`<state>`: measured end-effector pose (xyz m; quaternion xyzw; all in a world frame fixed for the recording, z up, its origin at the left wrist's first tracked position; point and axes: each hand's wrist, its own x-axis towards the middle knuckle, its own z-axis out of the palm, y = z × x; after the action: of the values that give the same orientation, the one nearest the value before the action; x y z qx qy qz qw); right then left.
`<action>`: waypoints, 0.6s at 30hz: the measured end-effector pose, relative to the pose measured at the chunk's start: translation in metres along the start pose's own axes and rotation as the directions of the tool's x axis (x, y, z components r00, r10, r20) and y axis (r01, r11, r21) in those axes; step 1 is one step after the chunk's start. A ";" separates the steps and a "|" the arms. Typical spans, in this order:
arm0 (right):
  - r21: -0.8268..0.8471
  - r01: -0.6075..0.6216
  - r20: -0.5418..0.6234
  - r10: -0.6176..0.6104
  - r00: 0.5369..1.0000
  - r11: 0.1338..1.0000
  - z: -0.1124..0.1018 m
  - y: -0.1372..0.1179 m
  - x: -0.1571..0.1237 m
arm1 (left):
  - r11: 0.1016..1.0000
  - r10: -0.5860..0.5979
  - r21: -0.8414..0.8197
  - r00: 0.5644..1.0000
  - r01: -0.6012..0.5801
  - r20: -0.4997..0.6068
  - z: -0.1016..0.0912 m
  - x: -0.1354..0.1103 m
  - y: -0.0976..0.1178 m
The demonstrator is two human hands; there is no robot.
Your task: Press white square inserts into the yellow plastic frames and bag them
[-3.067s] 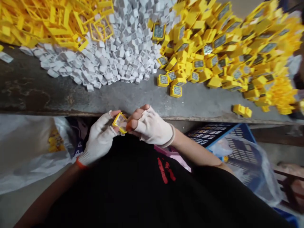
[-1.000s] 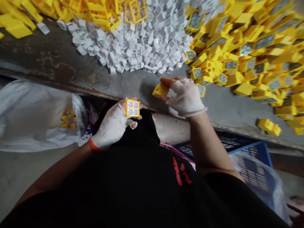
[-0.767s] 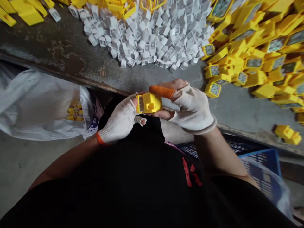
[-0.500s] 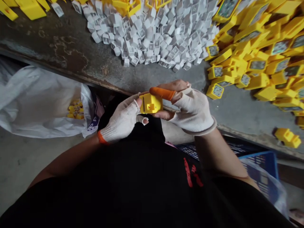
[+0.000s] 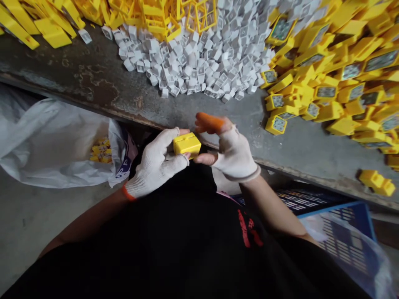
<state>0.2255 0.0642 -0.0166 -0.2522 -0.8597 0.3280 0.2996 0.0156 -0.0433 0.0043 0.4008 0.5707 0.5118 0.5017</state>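
Observation:
My left hand (image 5: pixel 156 162), in a white knit glove with an orange cuff, grips a small yellow plastic block (image 5: pixel 187 144) between thumb and fingers. The block's smooth sides face up, with a seam along one of them. Just right of it is my right hand (image 5: pixel 232 151), gloved in white with orange over a finger. Its thumb and fingers are spread apart around a gap, and nothing shows between them. The right thumb tip lies close to the block; whether it touches I cannot tell. Both hands are over my lap, at the near edge of the metal table (image 5: pixel 149 106).
White plastic caps (image 5: pixel 193 62) are heaped on the table, with yellow frames (image 5: pixel 162 16) behind. Yellow blocks with grey faces (image 5: pixel 327 91) pile up at right; one yellow piece (image 5: pixel 377 181) lies apart. A white sack (image 5: pixel 56 141) holds yellow-and-white pieces. A blue crate (image 5: pixel 339 232) stands lower right.
The yellow block has been turned so a different side faces up, and it sits slightly further left. My right hand has let go and opened. The left hand keeps its hold.

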 end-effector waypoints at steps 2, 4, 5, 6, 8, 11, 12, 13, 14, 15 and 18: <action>0.289 -0.173 0.052 0.165 0.985 0.942 0.000 0.005 0.006 | 0.998 0.038 0.053 0.999 -0.038 -0.001 0.000 -0.002 0.003; 0.461 -0.259 0.101 0.239 0.966 0.849 0.000 0.005 0.011 | 0.992 0.082 0.094 0.996 -0.080 -0.019 0.002 -0.004 0.005; 0.511 -0.277 0.111 0.257 0.960 0.814 0.001 0.004 0.013 | 0.990 0.099 0.104 0.995 -0.096 -0.030 0.002 -0.005 0.005; 0.549 -0.279 0.112 0.262 0.959 0.788 0.003 0.002 0.013 | 0.988 0.117 0.106 0.992 -0.113 -0.039 0.003 -0.005 0.006; 0.607 -0.280 0.107 0.272 0.956 0.744 0.010 0.000 0.013 | 0.986 0.143 0.095 0.988 -0.137 -0.054 0.005 -0.007 0.007; 0.699 -0.305 0.133 0.302 0.944 0.647 0.020 0.000 0.011 | 0.991 0.128 0.059 0.988 -0.123 -0.086 0.004 -0.007 0.009; 0.732 -0.307 0.134 0.314 0.940 0.609 0.023 0.002 0.011 | 0.993 0.110 0.049 0.991 -0.106 -0.080 0.003 -0.006 0.009; 0.760 -0.302 0.128 0.323 0.938 0.575 0.024 0.003 0.010 | 0.995 0.098 0.039 0.993 -0.096 -0.062 0.002 -0.005 0.009; 0.781 -0.290 0.116 0.328 0.938 0.553 0.023 0.004 0.010 | 0.995 0.099 0.015 0.994 -0.098 -0.038 0.001 -0.003 0.008; 0.789 -0.277 0.103 0.328 0.939 0.548 0.022 0.005 0.011 | 0.994 0.107 -0.033 0.994 -0.108 -0.018 0.000 0.000 0.007; 0.733 -0.269 0.124 0.267 0.956 0.624 0.013 -0.003 0.018 | 0.943 0.067 -0.326 0.998 -0.059 0.013 0.005 0.013 0.006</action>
<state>0.2033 0.0681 -0.0158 -0.2327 -0.6040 0.6906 0.3226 0.0182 -0.0285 0.0082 0.3367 0.4592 0.6099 0.5512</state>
